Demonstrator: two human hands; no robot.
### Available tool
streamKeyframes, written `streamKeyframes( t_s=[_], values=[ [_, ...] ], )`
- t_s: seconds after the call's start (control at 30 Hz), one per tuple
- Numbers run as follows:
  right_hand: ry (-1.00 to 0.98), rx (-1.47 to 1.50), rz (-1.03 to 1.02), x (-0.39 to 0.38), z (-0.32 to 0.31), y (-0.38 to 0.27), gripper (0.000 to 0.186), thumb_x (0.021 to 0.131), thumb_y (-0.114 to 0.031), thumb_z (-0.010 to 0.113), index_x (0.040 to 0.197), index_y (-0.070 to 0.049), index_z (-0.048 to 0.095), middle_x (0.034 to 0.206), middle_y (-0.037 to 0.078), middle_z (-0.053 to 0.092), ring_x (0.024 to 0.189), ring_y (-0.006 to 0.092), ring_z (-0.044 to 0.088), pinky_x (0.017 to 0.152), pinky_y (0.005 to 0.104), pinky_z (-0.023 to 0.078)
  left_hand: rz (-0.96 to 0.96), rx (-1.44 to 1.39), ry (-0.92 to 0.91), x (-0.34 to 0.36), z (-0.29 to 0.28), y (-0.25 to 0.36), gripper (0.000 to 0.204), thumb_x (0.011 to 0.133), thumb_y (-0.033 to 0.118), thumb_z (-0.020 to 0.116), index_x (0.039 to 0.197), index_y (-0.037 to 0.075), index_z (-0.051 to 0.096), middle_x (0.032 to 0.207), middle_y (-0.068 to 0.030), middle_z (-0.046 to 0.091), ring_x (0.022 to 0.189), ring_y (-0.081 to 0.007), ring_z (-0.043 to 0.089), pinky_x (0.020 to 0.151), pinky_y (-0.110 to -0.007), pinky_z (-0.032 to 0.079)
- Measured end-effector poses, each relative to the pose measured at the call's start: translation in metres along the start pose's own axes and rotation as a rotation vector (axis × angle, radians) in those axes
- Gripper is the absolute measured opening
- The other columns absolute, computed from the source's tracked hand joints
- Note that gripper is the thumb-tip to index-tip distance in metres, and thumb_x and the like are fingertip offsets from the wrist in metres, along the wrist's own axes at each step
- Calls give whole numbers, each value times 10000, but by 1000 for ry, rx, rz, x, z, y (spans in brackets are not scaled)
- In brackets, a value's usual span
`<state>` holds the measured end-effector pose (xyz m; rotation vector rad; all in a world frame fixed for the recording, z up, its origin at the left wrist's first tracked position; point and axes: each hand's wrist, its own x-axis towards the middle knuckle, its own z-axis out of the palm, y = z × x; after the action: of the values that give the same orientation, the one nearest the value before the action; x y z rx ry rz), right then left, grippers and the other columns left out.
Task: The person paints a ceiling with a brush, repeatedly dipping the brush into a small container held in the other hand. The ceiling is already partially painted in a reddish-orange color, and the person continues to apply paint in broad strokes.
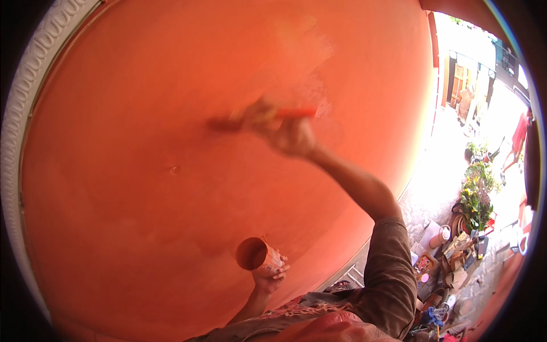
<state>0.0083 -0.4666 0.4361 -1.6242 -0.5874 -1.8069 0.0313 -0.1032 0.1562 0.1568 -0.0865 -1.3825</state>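
My right hand (288, 135) grips a paintbrush (299, 113) with a red handle end, held level against an orange wall (125, 108). Motion blurs the hand and the dark bristle end, which points left; whether the bristles touch the wall is hard to tell. Lower down, my left hand (274, 278) is wrapped round a paint-smeared can (271, 261). Its round mouth tilts up and to the left, and the inside looks reddish brown. Above the brush, a paler, streaky patch (305, 43) shows on the wall.
White moulded trim (12, 142) borders the wall at left. On the right, leafy plants (478, 194) and a jumble of containers and boxes (456, 251) line the ground. Pale metal bars (355, 276) show low beside my body. A person in red (519, 134) is at the far right.
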Motion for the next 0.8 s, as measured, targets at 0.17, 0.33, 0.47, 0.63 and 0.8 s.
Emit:
streamKeyframes(
  t_s=[0.17,0.33,0.47,0.63,0.8],
  values=[
    [488,-204,261,51,-141,111,225,922,-179,697,1035,12,665,955,68,676,854,144,634,763,306,537,-5,-27,-43,5,5,-2,634,896,474,631,1373,73,514,1219,-192,511,919,-286,533,607,-284,540],
    [714,-759,329,90,-185,112,155,929,-195,619,967,-88,723,853,59,749,697,192,693,621,333,534,52,-34,-71,3,-1,-8,660,893,506,628,1379,76,509,1234,-188,500,926,-291,536,622,-279,558],
    [337,-718,-20,82,-83,71,173,903,-52,594,1024,-84,713,1030,93,729,917,262,703,782,351,550,98,-13,-49,1,1,-11,677,879,528,635,1372,79,519,1233,-186,503,925,-284,536,624,-270,560],
    [-355,-111,-159,69,45,-67,248,926,-70,578,1143,-81,698,1098,104,709,947,268,691,816,352,558,104,-18,-49,-1,-15,-5,683,870,539,627,1365,79,527,1224,-190,520,912,-283,534,616,-272,555],
    [92,62,212,119,-6,16,202,903,-120,716,1048,1,646,977,81,670,889,169,662,761,325,567,126,-29,-29,-3,-18,-7,681,866,556,620,1360,94,537,1224,-189,524,894,-278,526,595,-271,534]
  ],
)
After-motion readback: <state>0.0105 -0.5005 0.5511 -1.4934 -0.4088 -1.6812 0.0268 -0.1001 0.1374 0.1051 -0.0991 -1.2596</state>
